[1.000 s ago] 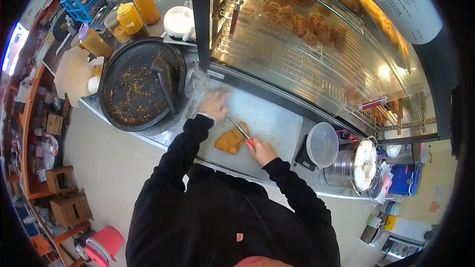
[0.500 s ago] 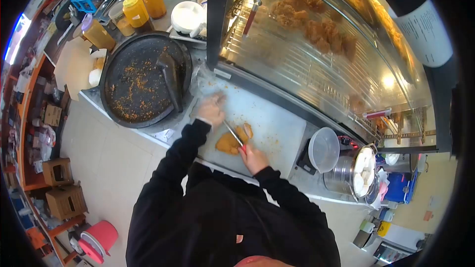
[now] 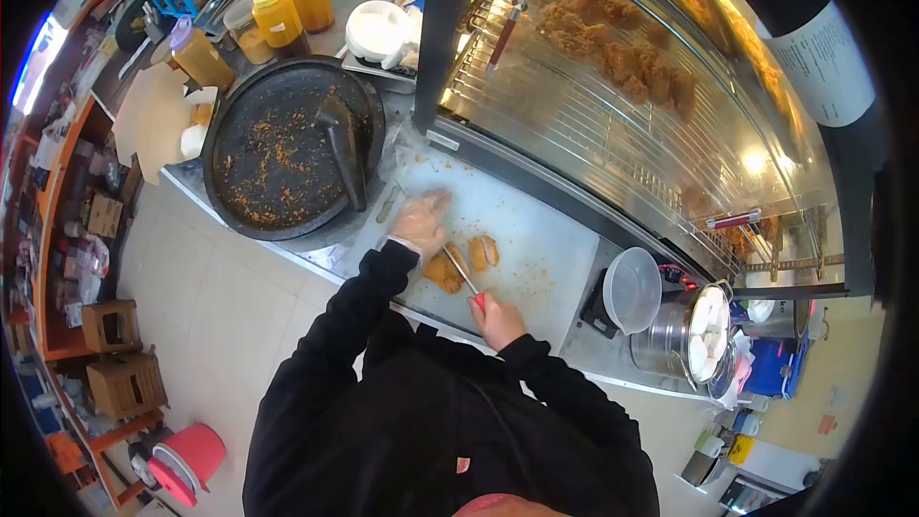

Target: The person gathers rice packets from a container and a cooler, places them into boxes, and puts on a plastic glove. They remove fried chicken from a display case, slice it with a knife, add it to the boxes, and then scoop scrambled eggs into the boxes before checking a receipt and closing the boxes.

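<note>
My right hand (image 3: 501, 322) is closed around the red handle of a knife (image 3: 463, 273), its blade pointing up and left across the white cutting board (image 3: 543, 230). Under and beside the blade lies a golden fried chicken fillet (image 3: 441, 274). A cut-off piece of chicken (image 3: 483, 251) sits just to the blade's right, its pale inside showing. My left hand (image 3: 421, 222), in a clear plastic glove, is over the board near the blade's tip, fingers stretched out and empty. Crumbs lie scattered on the board.
Left of the board stands a large black stone mortar (image 3: 273, 177) with crumbs and a pestle (image 3: 342, 153) in it. A glass warming cabinet (image 3: 574, 105) of fried chicken rises behind. To the right are a clear plastic bowl (image 3: 632, 289) and a metal pot (image 3: 665, 337). Sauce bottles (image 3: 278, 21) stand back left.
The blade has come through the chicken, and the cut piece now lies apart to the right of the larger part. My left hand has moved slightly right and down in view.
</note>
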Action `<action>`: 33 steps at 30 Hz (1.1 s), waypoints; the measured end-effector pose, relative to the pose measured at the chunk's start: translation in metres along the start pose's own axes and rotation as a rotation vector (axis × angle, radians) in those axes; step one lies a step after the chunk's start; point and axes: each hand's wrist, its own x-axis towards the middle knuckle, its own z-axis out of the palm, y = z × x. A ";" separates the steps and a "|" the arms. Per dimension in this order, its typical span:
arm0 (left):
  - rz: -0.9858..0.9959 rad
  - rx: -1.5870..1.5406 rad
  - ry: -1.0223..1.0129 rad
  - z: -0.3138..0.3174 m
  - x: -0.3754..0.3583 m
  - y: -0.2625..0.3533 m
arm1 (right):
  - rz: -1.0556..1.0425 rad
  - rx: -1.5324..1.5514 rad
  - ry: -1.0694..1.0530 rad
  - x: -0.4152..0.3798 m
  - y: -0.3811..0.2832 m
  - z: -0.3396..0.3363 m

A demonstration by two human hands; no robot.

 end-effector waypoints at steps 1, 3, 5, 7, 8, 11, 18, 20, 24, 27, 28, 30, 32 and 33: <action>-0.006 0.004 0.001 0.006 0.002 -0.009 | 0.008 0.003 0.023 0.006 -0.003 0.006; -0.016 0.012 -0.001 0.012 0.004 -0.025 | 0.014 0.005 0.045 0.014 -0.006 0.014; 0.022 0.042 -0.043 0.006 0.012 -0.030 | -0.002 0.009 0.045 0.024 -0.010 0.017; 0.055 0.008 -0.022 -0.004 0.013 -0.028 | -0.035 0.065 0.042 0.018 -0.005 0.008; 0.068 -0.051 0.017 -0.004 0.011 -0.021 | -0.050 0.086 0.047 0.012 0.000 0.006; 0.097 -0.057 0.055 -0.010 0.002 -0.002 | -0.040 0.076 0.016 0.003 -0.003 -0.011; 0.033 -0.029 -0.031 -0.023 -0.012 0.009 | -0.044 0.072 -0.014 -0.015 -0.019 -0.016; 0.040 -0.041 0.007 -0.020 -0.012 0.005 | -0.021 0.039 -0.018 -0.011 -0.019 -0.011; 0.068 -0.076 -0.003 -0.013 -0.015 -0.003 | 0.034 -0.035 -0.007 -0.008 -0.023 0.001; 0.056 -0.052 0.012 -0.006 -0.015 -0.011 | 0.034 -0.059 0.057 0.006 -0.026 0.023; 0.064 -0.047 0.031 0.001 -0.015 -0.017 | 0.028 -0.062 0.083 0.009 -0.023 0.027; 0.080 -0.022 0.062 0.002 -0.015 -0.028 | -0.005 -0.058 0.109 0.004 -0.021 0.028; 0.085 -0.019 0.008 0.000 -0.016 -0.021 | -0.028 -0.012 0.106 0.000 -0.008 0.035; 0.082 -0.026 -0.021 0.001 -0.018 -0.015 | -0.014 -0.027 0.096 0.000 -0.010 0.030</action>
